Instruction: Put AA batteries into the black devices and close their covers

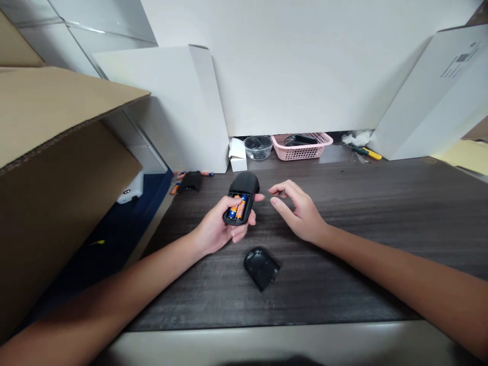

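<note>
Fingers of the left hand wrap the black mouse above the table, thumb over two batteries; the right hand, fingers loosely parted, holds nothing. The mouse should feel light, stiff and smooth, best gripped by its curved sides. Below, a hard, round-ended cover lies on streaky wood grain.

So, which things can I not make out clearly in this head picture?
All in the head view:
Black device: its underside faces away, against the left hand.
Batteries: the left thumb partly covers one.
White box at right: its print is too small to read.
Cardboard box: cut off by the left edge.
Clear tub: its contents are too blurred to identify.
</note>
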`<act>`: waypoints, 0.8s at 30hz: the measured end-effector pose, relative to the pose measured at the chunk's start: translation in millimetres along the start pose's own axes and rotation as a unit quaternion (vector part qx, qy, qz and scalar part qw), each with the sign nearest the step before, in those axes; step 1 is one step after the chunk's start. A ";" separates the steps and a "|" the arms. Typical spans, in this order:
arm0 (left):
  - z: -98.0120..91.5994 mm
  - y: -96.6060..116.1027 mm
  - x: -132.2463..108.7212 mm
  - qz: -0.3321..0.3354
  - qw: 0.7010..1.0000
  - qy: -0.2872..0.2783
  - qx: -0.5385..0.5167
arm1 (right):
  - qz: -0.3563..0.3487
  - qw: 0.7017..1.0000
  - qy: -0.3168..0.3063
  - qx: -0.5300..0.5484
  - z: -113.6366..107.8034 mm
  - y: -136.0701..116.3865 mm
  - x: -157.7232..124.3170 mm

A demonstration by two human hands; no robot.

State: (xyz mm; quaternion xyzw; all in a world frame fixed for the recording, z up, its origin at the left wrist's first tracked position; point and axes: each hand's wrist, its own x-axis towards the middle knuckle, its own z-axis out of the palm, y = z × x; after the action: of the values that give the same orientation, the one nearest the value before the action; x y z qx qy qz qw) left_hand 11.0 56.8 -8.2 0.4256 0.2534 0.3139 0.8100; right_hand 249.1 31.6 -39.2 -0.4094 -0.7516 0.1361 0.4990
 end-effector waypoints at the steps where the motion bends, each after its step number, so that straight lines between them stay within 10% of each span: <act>1: -3.8 1.3 0.5 0.000 1.000 -0.003 -0.003 | 0.010 1.000 0.001 0.002 1.2 2.8 0.0; 7: -10.7 13.6 -1.8 -0.069 0.989 -0.106 -0.079 | 0.052 0.998 0.009 0.024 4.2 9.4 0.0; 14: 11.0 22.9 -10.2 -0.078 0.981 -0.096 -0.147 | 0.034 0.999 -0.009 0.012 3.3 8.2 -0.5; 24: -5.7 18.1 -5.7 -0.073 0.983 -0.097 -0.137 | 0.008 1.000 -0.027 -0.009 2.3 7.7 0.2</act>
State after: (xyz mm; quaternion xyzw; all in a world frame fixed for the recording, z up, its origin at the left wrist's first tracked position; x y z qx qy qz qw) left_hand -2.0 63.7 5.1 0.3196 0.1584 0.2429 0.9021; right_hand 250.8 37.0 -44.9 -0.4160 -0.7628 0.1439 0.4736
